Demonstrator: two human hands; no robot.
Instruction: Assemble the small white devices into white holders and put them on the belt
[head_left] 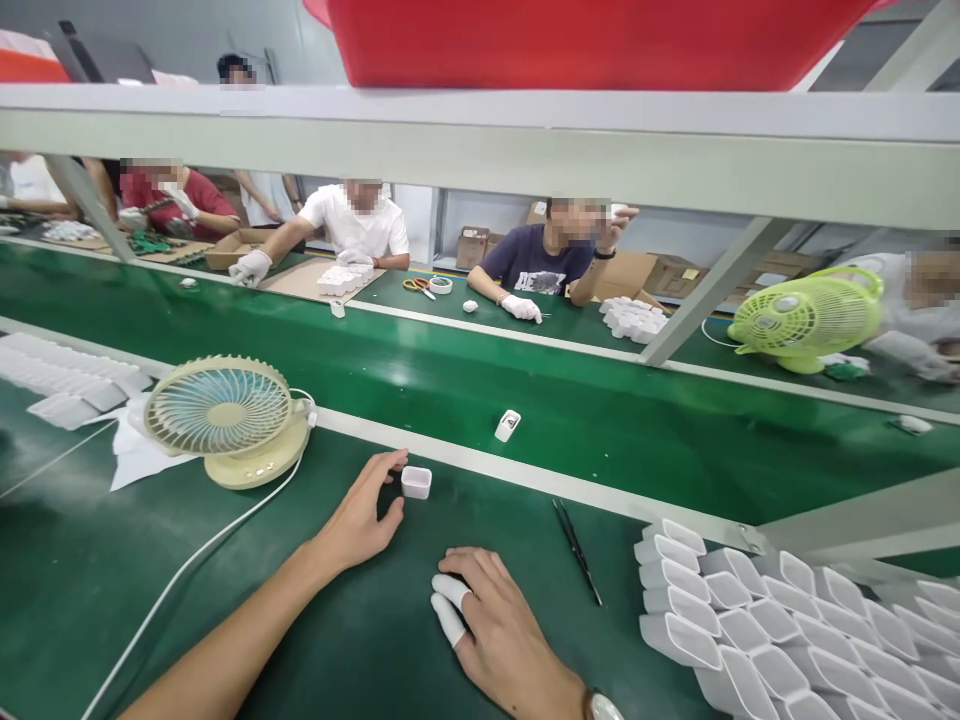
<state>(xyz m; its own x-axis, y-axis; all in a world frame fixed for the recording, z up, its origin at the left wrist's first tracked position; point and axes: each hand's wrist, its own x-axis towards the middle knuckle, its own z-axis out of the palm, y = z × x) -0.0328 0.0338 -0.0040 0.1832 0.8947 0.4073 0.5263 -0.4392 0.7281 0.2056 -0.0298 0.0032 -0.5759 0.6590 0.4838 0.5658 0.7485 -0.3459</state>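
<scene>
On the green tabletop stands a small white open-topped plastic cup (pixel 417 486), beside the fingertips of my left hand (pixel 367 512). The left thumb and fingers are spread apart at the cup's left side; whether they touch it I cannot tell. My right hand (pixel 495 625) lies low over the table, palm down, fingers loosely stretched and holding nothing. White finger cots cover two of its digits. To the right of that hand lies a pair of black tweezers (pixel 577 552). Rows of white plastic housings (pixel 772 620) fill the right side of the table.
A cream desk fan (pixel 259 470) with a white cable (pixel 187 565) stands at left, near more white housings (pixel 67 375). Beyond the pale rail, a white part (pixel 508 425) lies on the green conveyor belt (pixel 420 370). Co-workers sit opposite. Overhead, a shelf (pixel 480 150) carries a red bin (pixel 600 45).
</scene>
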